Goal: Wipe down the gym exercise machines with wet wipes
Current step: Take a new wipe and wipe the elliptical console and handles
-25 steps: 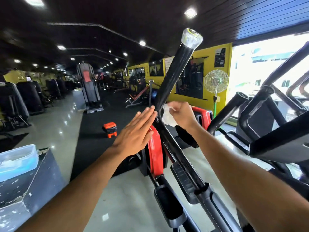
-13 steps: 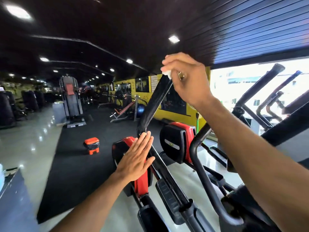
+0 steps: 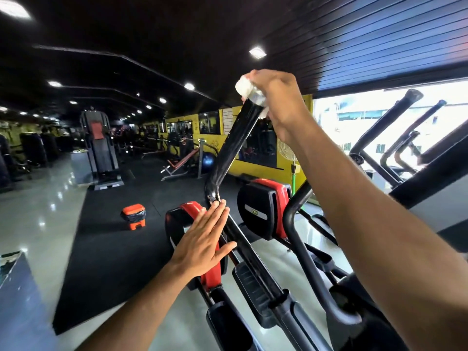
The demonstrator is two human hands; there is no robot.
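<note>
A black elliptical handle bar [image 3: 229, 153] rises from a red and black elliptical machine [image 3: 187, 216] in front of me. My right hand [image 3: 276, 97] grips a white wet wipe [image 3: 247, 89] wrapped over the bar's top end. My left hand [image 3: 202, 241] is flat with straight fingers, its fingertips touching the bar at its bend, lower down.
A second red and black elliptical [image 3: 263, 209] stands just behind, with more black handle bars [image 3: 385, 130] at the right by the bright window. An orange bin [image 3: 133, 215] sits on the black floor mat [image 3: 109, 249]. Weight machines [image 3: 98, 148] line the far left. A grey box corner [image 3: 15, 287] is at the lower left.
My right hand slid the wipe up the bar from its middle to its top end. My left hand stayed flat against the lower bar. The camera tilted upward.
</note>
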